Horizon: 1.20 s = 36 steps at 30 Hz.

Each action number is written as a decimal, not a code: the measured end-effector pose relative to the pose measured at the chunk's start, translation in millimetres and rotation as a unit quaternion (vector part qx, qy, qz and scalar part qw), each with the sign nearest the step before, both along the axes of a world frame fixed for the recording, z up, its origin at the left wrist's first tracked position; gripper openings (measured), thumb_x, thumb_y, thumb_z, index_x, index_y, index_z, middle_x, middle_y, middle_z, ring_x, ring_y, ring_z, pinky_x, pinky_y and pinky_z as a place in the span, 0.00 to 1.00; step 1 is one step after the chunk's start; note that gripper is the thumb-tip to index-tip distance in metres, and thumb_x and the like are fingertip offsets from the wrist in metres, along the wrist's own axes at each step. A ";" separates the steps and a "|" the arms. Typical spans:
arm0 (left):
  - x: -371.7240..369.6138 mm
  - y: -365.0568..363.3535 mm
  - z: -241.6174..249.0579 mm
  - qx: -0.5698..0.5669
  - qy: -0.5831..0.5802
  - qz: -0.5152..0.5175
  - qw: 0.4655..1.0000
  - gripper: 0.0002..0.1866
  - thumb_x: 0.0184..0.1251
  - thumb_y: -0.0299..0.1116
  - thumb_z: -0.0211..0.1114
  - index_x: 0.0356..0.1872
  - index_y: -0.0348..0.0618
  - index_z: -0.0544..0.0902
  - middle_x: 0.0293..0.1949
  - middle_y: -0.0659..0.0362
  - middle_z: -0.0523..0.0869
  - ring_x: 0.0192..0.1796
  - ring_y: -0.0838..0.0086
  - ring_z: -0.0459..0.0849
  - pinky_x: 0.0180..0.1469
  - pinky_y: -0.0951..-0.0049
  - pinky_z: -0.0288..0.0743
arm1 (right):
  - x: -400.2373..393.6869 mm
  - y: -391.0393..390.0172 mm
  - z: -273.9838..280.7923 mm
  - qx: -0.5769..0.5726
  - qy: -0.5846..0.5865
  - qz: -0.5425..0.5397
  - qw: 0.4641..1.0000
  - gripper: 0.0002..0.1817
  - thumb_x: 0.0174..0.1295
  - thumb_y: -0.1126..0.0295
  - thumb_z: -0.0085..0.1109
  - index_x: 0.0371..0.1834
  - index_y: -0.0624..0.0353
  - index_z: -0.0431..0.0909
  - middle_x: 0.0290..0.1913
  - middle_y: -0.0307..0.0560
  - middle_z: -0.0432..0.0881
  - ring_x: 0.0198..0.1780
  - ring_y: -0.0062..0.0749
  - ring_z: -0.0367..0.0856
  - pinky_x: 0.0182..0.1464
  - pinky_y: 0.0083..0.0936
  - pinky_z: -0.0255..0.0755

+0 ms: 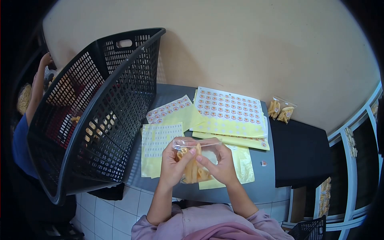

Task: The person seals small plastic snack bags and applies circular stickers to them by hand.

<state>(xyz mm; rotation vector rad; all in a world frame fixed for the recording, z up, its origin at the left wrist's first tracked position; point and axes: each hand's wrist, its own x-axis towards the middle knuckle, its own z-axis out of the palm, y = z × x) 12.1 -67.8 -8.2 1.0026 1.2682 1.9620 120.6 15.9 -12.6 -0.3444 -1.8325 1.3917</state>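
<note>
Between my two hands is a clear plastic bag (pixel 193 170) of yellowish stick-shaped snacks, held above the front of the grey table (pixel 176 94). My left hand (pixel 173 162) grips the bag's left side, thumb laid over the front. On the other side my right hand (pixel 223 164) pinches it, its thumb also on the front. The bag's top edge runs level between the fingers. Behind the hands lie sheets of round orange-and-white stickers (pixel 230 105) on yellow backing and a sheet of small printed labels (pixel 162 140). A single sticker (pixel 264 163) sits at the right.
A large black plastic basket (pixel 120 80) leans at the left with snack bags inside. Two filled snack bags (pixel 282 110) rest on a black-covered surface (pixel 300 152) at the right, near a white-framed rack (pixel 350 160). Another person's arm (pixel 37 88) shows far left.
</note>
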 end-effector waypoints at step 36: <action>5.7 -15.0 10.5 0.004 0.026 0.059 0.998 0.30 0.50 0.19 0.62 0.55 0.35 0.57 0.29 0.53 0.82 0.36 0.76 0.80 0.42 0.79 0.71 | 11.2 -1.4 12.4 -0.163 -0.005 0.032 0.986 0.16 0.49 0.77 0.61 0.43 0.64 0.73 0.32 0.44 0.80 0.38 0.18 0.77 0.40 0.15 0.67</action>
